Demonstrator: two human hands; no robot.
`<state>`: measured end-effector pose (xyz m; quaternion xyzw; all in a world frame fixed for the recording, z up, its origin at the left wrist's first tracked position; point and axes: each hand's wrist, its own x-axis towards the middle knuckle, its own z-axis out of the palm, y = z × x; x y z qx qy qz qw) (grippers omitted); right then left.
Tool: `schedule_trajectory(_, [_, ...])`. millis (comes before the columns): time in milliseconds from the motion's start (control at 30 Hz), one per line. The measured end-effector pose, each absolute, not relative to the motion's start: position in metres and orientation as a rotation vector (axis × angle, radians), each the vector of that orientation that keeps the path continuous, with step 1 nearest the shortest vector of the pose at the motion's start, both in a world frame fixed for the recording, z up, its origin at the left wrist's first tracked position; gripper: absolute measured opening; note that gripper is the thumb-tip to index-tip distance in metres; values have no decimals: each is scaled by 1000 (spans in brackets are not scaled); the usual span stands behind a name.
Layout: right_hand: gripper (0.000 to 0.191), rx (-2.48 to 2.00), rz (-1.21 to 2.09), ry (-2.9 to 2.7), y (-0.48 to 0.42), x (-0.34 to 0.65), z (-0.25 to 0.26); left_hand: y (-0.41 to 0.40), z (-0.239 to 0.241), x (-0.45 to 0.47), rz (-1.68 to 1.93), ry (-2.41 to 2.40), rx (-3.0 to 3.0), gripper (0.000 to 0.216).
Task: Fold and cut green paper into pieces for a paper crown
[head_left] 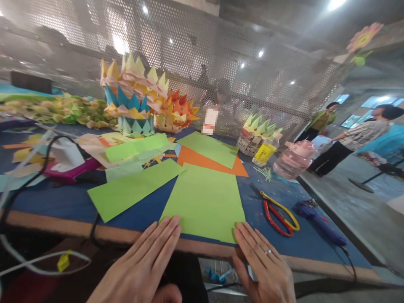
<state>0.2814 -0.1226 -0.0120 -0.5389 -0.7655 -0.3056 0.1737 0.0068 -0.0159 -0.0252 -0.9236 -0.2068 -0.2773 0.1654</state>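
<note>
A sheet of light green paper (205, 202) lies flat at the table's front edge. My left hand (148, 256) rests its outstretched fingers on the sheet's near left corner. On the near right corner lie the straight fingers of my right hand (261, 256), which wears a ring. Neither hand grips anything. Left of the sheet is a long green paper strip (135, 189). Behind it, another green sheet (211, 147) overlaps an orange sheet (189, 157). Scissors (279, 214) with red and yellow handles lie to the right.
A blue glue gun (322, 223) with a cord lies at the right edge. Behind are a pink-lidded jug (295, 160), a yellow-labelled bottle (267, 150) and folded-paper crowns (129, 101). A magenta tool (72, 170) and cables occupy the left. Two people stand beyond the table.
</note>
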Motion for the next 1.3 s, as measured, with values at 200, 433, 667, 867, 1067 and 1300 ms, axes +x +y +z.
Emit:
schedule_trajectory(200, [52, -1589, -883, -2179, -135, 295, -8, -13, -36, -1, -802, -629, -2648, 80])
schedule_trajectory(433, [34, -1553, -905, -2183, -132, 290, 3, -2, -23, -16, -867, -703, -2586, 59])
schedule_trajectory(667, [39, -1692, -599, -2205, -115, 282, 21, 18, -2, 6, -888, -719, -2873, 39])
schedule_trajectory(867, [97, -1982, 34, -2357, -87, 279, 37, 35, 1, 28, -486, -636, -3199, 95])
schedule_trajectory(1067, [97, -2030, 76, -2354, -95, 276, 35, 31, 8, 18, -331, -678, -3237, 99])
schedule_trajectory(1300, [80, -1922, 102, -2321, -91, 284, 42, 42, 18, 14, -346, -845, -3304, 73])
